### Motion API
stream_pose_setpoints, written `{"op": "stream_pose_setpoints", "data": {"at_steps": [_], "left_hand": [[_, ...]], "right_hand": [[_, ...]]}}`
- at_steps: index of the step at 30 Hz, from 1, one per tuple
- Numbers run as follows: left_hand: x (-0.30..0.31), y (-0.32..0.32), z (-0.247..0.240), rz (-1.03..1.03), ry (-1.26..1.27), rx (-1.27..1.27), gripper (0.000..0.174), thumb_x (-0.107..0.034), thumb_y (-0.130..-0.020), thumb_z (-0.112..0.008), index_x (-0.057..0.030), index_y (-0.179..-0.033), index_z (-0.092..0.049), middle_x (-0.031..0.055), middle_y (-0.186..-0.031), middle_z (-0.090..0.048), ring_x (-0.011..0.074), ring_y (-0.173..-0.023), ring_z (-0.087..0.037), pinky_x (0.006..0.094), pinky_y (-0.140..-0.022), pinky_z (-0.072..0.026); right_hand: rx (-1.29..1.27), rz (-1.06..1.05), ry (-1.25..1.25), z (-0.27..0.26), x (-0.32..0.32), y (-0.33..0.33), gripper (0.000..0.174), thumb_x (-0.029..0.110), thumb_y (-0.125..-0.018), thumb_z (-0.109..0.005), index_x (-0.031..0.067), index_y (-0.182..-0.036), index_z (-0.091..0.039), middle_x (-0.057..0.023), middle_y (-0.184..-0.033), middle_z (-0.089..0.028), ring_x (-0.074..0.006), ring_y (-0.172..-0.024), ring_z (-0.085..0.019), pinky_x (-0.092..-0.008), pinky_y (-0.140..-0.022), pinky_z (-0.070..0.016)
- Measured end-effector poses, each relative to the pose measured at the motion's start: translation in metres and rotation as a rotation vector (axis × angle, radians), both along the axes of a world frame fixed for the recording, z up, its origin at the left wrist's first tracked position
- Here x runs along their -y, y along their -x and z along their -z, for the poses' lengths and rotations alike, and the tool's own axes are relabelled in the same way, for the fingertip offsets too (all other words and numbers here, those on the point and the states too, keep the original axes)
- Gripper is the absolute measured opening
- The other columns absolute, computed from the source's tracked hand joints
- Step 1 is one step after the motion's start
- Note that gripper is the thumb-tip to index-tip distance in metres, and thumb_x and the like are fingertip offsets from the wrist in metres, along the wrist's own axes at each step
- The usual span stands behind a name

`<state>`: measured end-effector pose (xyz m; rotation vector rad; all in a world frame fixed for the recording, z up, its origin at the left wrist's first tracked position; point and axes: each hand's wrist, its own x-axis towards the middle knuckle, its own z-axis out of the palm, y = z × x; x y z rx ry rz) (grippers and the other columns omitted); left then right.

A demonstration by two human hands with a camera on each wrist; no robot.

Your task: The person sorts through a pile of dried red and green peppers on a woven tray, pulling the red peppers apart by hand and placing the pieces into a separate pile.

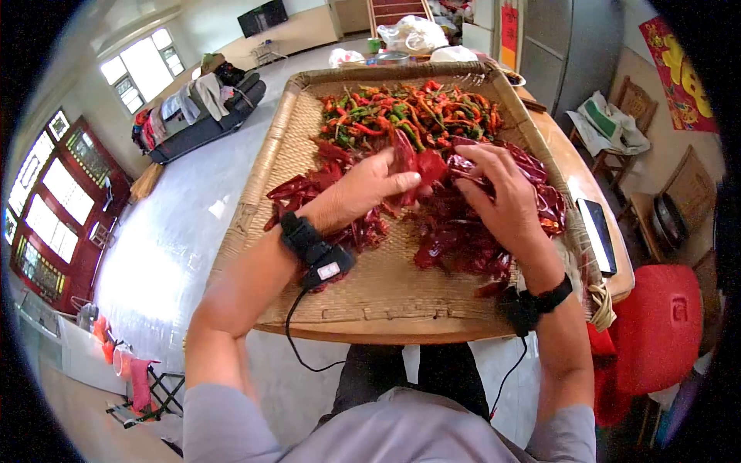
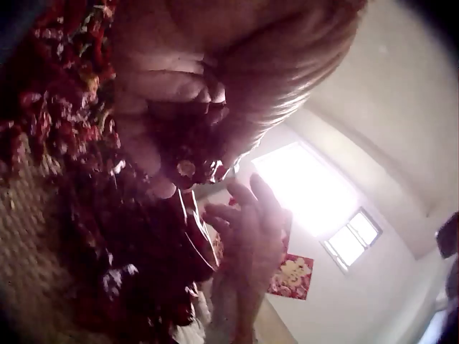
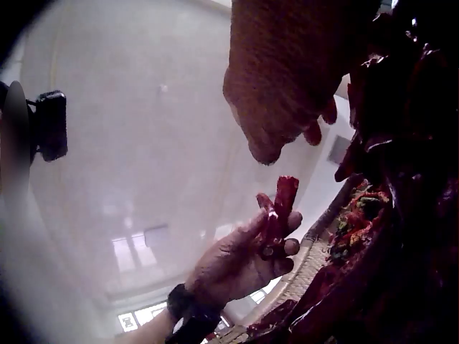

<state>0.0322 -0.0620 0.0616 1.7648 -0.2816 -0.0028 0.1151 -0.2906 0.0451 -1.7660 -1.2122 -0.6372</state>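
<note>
My left hand [image 1: 361, 191] grips several dried red chili peppers [image 1: 403, 160], which stick up past the thumb. In the left wrist view its fingers curl round the dark red pods [image 2: 188, 143]; the right wrist view shows the held peppers [image 3: 278, 221] standing clear of the palm. My right hand [image 1: 505, 197] hovers over a heap of large dried chilies [image 1: 463, 239], its fingers loosely bent and nothing visible between them. A smaller heap of the same chilies [image 1: 297, 191] lies below the left forearm. All this rests on a woven bamboo tray [image 1: 282, 143].
Thinner red and green chilies [image 1: 417, 112] cover the far part of the tray. The tray sits on a wooden table [image 1: 567, 162] with a phone [image 1: 597, 235] at its right side. A red plastic chair [image 1: 660, 328] stands close on the right. Cables hang from both wrists.
</note>
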Motion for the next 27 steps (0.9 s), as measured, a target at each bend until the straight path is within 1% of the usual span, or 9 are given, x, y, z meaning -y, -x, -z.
{"op": "stream_pose_setpoints", "data": {"at_steps": [4,5,8,12,13,18,21,24,27], "left_hand": [[0.027,0.008,0.005,0.019,0.030,-0.069,0.041,-0.029,-0.099,-0.060,-0.0048,-0.131,-0.051,0.0024,-0.114,-0.063,0.0117,-0.098,-0.059,0.0273,-0.087,-0.0492],[0.030,0.011,0.005,0.025,0.103,-0.183,0.036,-0.024,-0.101,-0.057,-0.0049,-0.131,-0.052,0.0030,-0.123,-0.060,0.0134,-0.109,-0.058,0.0304,-0.096,-0.0476],[0.032,0.004,0.026,-0.050,0.344,-0.076,0.035,-0.021,-0.102,-0.054,-0.0052,-0.132,-0.052,0.0036,-0.123,-0.061,0.0141,-0.112,-0.058,0.0333,-0.098,-0.0473],[0.017,-0.001,0.035,-0.207,0.491,-0.145,0.022,-0.024,-0.103,-0.052,-0.0069,-0.115,-0.057,0.0053,-0.109,-0.066,0.0161,-0.098,-0.063,0.0340,-0.084,-0.0509],[0.015,-0.001,0.039,-0.247,0.508,-0.153,0.020,-0.027,-0.103,-0.051,-0.0085,-0.108,-0.057,0.0065,-0.106,-0.066,0.0181,-0.096,-0.064,0.0346,-0.082,-0.0509],[0.013,0.007,0.046,-0.285,0.449,-0.249,0.027,-0.030,-0.102,-0.053,-0.0084,-0.117,-0.054,0.0050,-0.102,-0.064,0.0160,-0.090,-0.064,0.0315,-0.073,-0.0515],[0.021,0.010,0.049,-0.271,0.279,-0.251,0.034,-0.030,-0.101,-0.054,-0.0066,-0.126,-0.050,0.0048,-0.106,-0.062,0.0137,-0.090,-0.063,0.0292,-0.069,-0.0517],[0.033,0.007,0.049,-0.229,-0.084,-0.115,0.047,-0.015,-0.097,-0.057,-0.0011,-0.140,-0.044,0.0049,-0.120,-0.058,0.0123,-0.094,-0.060,0.0266,-0.077,-0.0523],[0.043,0.010,0.036,-0.095,-0.232,-0.060,0.045,-0.006,-0.091,-0.061,0.0030,-0.134,-0.050,0.0059,-0.118,-0.062,0.0130,-0.102,-0.059,0.0295,-0.087,-0.0504]], "right_hand": [[0.019,-0.110,0.051,0.001,-0.002,0.001,0.037,0.016,-0.086,-0.071,0.0106,-0.121,-0.061,-0.0134,-0.110,-0.065,-0.0315,-0.100,-0.064,-0.0377,-0.085,-0.0523],[-0.006,-0.137,0.062,0.004,-0.003,-0.001,0.036,0.015,-0.086,-0.070,0.0104,-0.120,-0.061,-0.0135,-0.108,-0.065,-0.0315,-0.099,-0.064,-0.0378,-0.084,-0.0521],[-0.047,-0.133,0.032,0.003,-0.003,0.004,0.026,0.011,-0.087,-0.068,0.0085,-0.113,-0.063,-0.0135,-0.102,-0.066,-0.0316,-0.096,-0.065,-0.0377,-0.082,-0.0516],[-0.026,-0.031,-0.206,0.004,-0.005,-0.003,0.018,0.010,-0.089,-0.065,0.0078,-0.107,-0.066,-0.0132,-0.095,-0.066,-0.0314,-0.089,-0.065,-0.0376,-0.080,-0.0516],[0.011,0.074,-0.201,0.002,-0.003,-0.005,0.018,0.010,-0.089,-0.065,0.0079,-0.106,-0.066,-0.0129,-0.095,-0.066,-0.0314,-0.088,-0.065,-0.0382,-0.079,-0.0514],[0.081,0.604,0.037,0.009,0.013,-0.027,0.021,0.019,-0.088,-0.067,0.0149,-0.108,-0.067,-0.0071,-0.102,-0.066,-0.0273,-0.098,-0.062,-0.0391,-0.094,-0.0425],[0.118,0.658,0.109,0.020,0.015,-0.042,0.023,0.019,-0.087,-0.068,0.0161,-0.110,-0.066,-0.0067,-0.110,-0.064,-0.0282,-0.105,-0.059,-0.0396,-0.097,-0.0407],[0.247,0.496,-0.054,0.008,0.013,-0.035,0.026,0.020,-0.086,-0.070,0.0148,-0.111,-0.066,-0.0080,-0.115,-0.062,-0.0304,-0.110,-0.057,-0.0407,-0.096,-0.0422],[0.215,0.103,-0.027,-0.006,0.009,-0.015,0.033,0.020,-0.085,-0.072,0.0112,-0.116,-0.064,-0.0106,-0.115,-0.062,-0.0326,-0.111,-0.056,-0.0435,-0.096,-0.0441]]}}
